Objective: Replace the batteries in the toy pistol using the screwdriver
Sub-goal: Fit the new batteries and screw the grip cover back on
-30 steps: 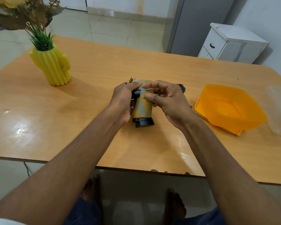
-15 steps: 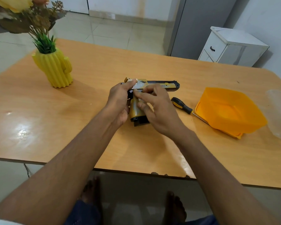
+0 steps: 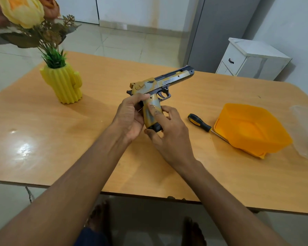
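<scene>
My left hand (image 3: pixel 130 118) curls round the back of the toy pistol (image 3: pixel 156 91), held above the middle of the table (image 3: pixel 78 139), barrel pointing toward the far right corner; my right hand (image 3: pixel 167 128) pinches the grip, its fingers (image 3: pixel 154 110) pressed on the side; the screwdriver (image 3: pixel 199 122) lies toward the right edge, its tip under the orange basin (image 3: pixel 267 148); a yellow cactus vase (image 3: pixel 64 84) stands near the far left corner.
</scene>
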